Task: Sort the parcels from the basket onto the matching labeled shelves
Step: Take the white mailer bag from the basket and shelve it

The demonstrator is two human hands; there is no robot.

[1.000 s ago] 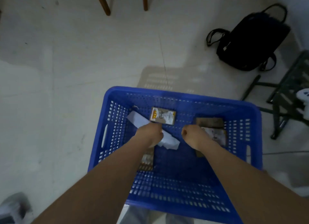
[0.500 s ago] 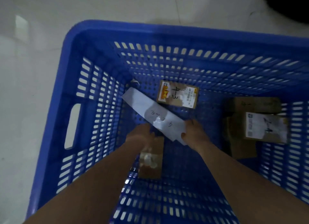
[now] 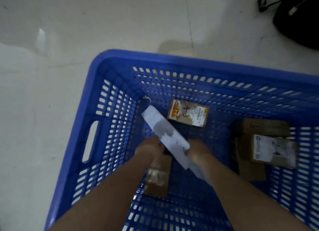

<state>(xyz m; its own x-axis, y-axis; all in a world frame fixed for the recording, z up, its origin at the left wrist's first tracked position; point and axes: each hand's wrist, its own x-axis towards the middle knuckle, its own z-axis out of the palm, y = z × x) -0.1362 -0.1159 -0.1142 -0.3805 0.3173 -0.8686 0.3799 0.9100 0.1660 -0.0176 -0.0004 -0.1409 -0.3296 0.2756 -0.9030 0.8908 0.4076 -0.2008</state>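
Right hand [image 3: 198, 151]: the white envelope [image 3: 165, 135] is gripped at its near end, fingers curled under it.
Left hand [image 3: 149, 148]: the envelope's left edge is touched; whether it is grasped cannot be told.
Envelope: held tilted inside the basket [image 3: 96, 92], far end toward the back-left corner.
Small box [image 3: 158, 179]: lies on the basket floor, partly hidden under the left hand.
"4-3" box [image 3: 188, 115]: lies flat near the back wall, just beyond the envelope.
Labelled box [image 3: 272, 149]: set on flat cardboard [image 3: 250, 167] at the right side.
Bag [image 3: 296, 18]: black, seen on the floor beyond the basket.
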